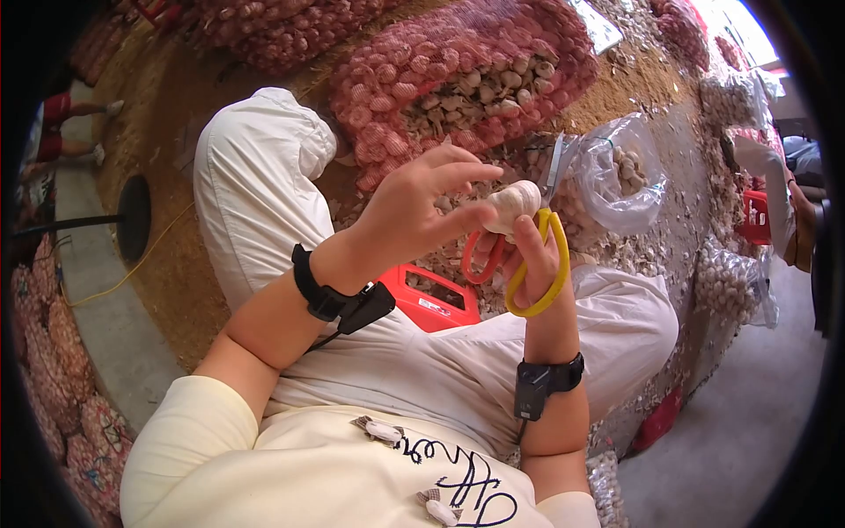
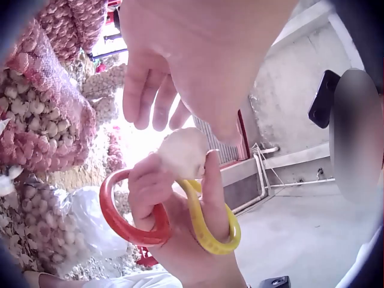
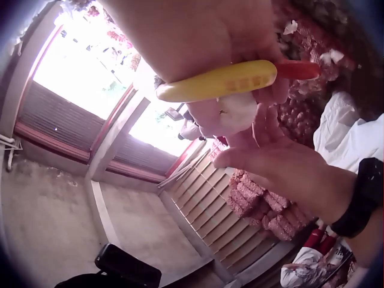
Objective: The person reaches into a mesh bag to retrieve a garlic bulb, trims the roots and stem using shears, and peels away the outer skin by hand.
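The right hand (image 1: 539,264) has fingers through the yellow and red loops of the scissors (image 1: 560,280), blades pointing up and away, and also holds a pale garlic bulb (image 1: 514,206) at its fingertips. Beside the bulb, the left hand (image 1: 409,204) is spread, its thumb at the bulb's side and index finger extended near the top. In the left wrist view the bulb (image 2: 183,152) sits above the loops, below the left hand (image 2: 192,54). The right wrist view shows the yellow loop (image 3: 222,82) across the right hand and the left thumb close to the bulb (image 3: 239,114).
A red mesh sack (image 1: 378,97) of garlic lies open ahead, beside a clear plastic bag (image 1: 620,198) with bulbs. Between the legs is a red plastic object (image 1: 431,308). Garlic skins litter the ground. A stand with a round black base (image 1: 134,218) is at the left.
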`<state>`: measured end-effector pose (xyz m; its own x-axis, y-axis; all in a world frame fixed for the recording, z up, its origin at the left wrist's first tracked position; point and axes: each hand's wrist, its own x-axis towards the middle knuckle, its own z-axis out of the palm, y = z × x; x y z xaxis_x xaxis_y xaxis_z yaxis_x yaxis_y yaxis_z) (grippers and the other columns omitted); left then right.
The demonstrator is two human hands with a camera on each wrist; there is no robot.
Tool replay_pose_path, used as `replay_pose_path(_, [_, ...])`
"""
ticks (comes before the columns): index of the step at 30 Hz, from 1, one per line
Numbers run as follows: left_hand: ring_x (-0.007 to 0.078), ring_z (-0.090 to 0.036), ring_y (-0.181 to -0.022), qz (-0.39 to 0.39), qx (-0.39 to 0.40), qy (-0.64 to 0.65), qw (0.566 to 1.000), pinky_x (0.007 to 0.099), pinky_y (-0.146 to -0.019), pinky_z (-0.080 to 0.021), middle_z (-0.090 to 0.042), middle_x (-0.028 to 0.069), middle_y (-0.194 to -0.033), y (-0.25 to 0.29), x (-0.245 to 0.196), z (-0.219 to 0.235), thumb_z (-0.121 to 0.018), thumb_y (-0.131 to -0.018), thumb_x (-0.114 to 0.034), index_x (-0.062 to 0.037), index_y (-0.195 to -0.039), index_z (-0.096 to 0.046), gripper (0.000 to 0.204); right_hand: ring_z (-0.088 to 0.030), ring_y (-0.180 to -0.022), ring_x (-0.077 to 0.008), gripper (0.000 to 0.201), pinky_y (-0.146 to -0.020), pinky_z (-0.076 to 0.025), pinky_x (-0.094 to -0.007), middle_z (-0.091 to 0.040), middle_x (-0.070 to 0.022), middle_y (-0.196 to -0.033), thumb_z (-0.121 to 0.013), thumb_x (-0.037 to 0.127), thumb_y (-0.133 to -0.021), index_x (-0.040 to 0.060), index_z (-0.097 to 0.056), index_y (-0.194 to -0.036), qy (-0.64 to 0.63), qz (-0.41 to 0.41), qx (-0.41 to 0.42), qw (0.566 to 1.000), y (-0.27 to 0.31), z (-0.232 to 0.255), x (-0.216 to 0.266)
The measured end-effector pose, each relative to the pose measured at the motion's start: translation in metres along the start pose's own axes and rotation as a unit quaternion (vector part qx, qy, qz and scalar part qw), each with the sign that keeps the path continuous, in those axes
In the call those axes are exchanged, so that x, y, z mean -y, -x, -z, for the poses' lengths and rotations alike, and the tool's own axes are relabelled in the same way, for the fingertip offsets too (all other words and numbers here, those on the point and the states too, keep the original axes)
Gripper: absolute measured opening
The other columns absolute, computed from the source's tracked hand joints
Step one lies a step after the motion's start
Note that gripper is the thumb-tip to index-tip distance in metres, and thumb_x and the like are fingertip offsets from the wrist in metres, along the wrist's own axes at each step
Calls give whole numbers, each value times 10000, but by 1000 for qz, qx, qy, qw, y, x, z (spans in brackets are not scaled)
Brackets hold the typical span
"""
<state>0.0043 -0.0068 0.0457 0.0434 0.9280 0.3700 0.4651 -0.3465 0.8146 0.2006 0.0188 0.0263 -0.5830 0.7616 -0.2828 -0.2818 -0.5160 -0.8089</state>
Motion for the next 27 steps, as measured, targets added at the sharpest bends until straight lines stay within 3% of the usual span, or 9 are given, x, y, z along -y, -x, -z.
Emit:
replay_pose_path(1, [208,-640,-844,36,34,44,998,301,-748,-514,-660,83,-944,1,-5,1,-725,-834,-205,-38,-1106,-672,324,-636,-724,-184,400,-577,-517,-284,-632,-113,-878,-606,319,-916,-24,-541,-1110,0,0,0,1000,1,-3,0])
replay_pose_path(3, [205,-643,-833,33,41,26,998,298,-738,-517,-660,88,-936,2,-5,-1,-746,-812,-227,-34,-1115,-668,367,-652,-751,-183,416,-580,-525,-272,-642,-121,-930,-650,259,-897,-24,-501,-1162,16,-4,-76,997,2,-11,1])
replay_pose_path(8, [205,-649,-779,32,43,13,998,295,-701,-526,-663,102,-925,6,0,-4,-770,-785,-218,-30,-1123,-663,402,-660,-792,-181,501,-601,-535,-276,-646,-128,-1003,-707,232,-858,-12,-454,-1215,16,35,-48,998,0,-6,1])
replay_pose_path(13, [244,-669,-760,-15,15,-26,999,302,-669,-534,-679,134,-882,5,-4,-2,-672,-818,-58,-13,-1061,-680,247,-664,-807,-183,539,-608,-540,-283,-653,-127,-1007,-727,226,-840,-4,-434,-1230,44,29,-70,996,1,-4,1])
replay_pose_path(16, [280,-653,-718,-14,1,-26,1000,354,-662,-543,-656,134,-817,6,-2,-7,-625,-811,-62,-4,-1039,-672,240,-665,-808,-186,542,-601,-545,-285,-654,-131,-999,-717,218,-846,-2,-417,-1240,34,20,-64,997,-1,-2,-1])
replay_pose_path(20, [290,-656,-722,-5,-23,-18,1000,350,-675,-540,-662,143,-832,8,4,-9,-629,-814,-75,-2,-997,-682,204,-663,-796,-187,529,-574,-549,-286,-651,-133,-995,-696,206,-856,3,-409,-1251,7,12,-44,999,-2,0,-3])
replay_pose_path(22, [194,-675,-731,87,-32,34,995,289,-643,-523,-688,126,-850,7,4,-9,-616,-848,-68,7,-992,-686,176,-661,-790,-185,525,-564,-548,-286,-649,-133,-994,-690,200,-858,5,-408,-1256,3,19,-43,999,-2,-2,-3])
replay_pose_path(27, [163,-658,-743,146,-21,-19,989,266,-670,-509,-692,115,-860,6,20,2,-594,-896,-164,2,-1011,-684,221,-653,-774,-172,585,-565,-532,-263,-641,-115,-992,-717,188,-829,22,-396,-1290,36,24,-33,999,2,-2,-3])
